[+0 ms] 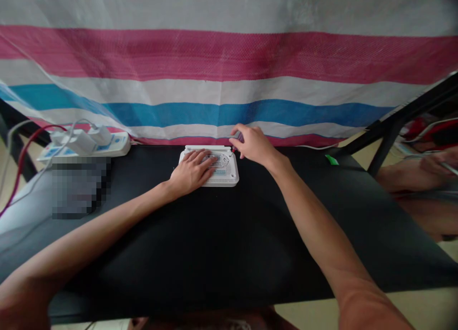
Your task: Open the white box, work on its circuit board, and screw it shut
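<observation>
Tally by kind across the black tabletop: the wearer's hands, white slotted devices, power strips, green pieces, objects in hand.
Wearer's hands, left hand and right hand: 2
White device: 1
Power strip: 1
Green piece: 1
Held object, partly hidden: 1
Total: 6

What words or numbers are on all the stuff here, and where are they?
None can be read.
White device: print on its face, partly under the left hand, too small and blurred.
Power strip: any marks too blurred.
Green piece: no readable text.
Dark thing on the left: pixelated, unreadable.
</observation>
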`<state>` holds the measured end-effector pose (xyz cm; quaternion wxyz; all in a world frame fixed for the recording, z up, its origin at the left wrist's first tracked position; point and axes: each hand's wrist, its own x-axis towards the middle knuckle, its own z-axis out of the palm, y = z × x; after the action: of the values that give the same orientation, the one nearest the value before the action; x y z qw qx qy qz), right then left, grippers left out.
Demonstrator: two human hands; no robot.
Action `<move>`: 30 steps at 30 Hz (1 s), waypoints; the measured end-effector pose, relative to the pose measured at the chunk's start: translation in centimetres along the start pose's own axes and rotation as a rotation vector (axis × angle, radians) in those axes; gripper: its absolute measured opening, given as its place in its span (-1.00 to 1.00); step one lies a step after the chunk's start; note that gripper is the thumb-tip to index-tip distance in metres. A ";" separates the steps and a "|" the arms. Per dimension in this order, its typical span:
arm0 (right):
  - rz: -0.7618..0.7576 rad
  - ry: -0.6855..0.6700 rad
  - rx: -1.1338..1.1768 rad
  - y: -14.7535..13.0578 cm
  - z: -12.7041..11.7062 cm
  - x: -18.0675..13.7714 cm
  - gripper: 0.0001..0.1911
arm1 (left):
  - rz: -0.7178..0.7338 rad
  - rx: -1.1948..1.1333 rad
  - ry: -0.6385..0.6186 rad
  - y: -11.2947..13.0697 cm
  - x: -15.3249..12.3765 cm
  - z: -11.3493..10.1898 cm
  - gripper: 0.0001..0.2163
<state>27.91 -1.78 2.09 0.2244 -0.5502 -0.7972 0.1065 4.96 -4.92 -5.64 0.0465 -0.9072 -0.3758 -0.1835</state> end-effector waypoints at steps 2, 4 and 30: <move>-0.026 0.034 -0.041 0.1 0.0 0.0 -0.72 | -0.002 0.001 -0.005 0.0 0.0 0.0 -0.60; -0.089 0.002 -0.014 0.1 0.0 0.0 -0.66 | -0.002 0.006 -0.007 0.0 0.0 0.0 -0.60; -0.051 0.001 -0.013 0.1 0.0 0.0 -0.69 | 0.000 0.044 0.015 0.1 -0.1 0.1 -0.60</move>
<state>27.99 -1.71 2.03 0.2240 -0.5311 -0.8116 0.0950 4.96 -5.02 -5.80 0.0692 -0.9045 -0.3795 -0.1818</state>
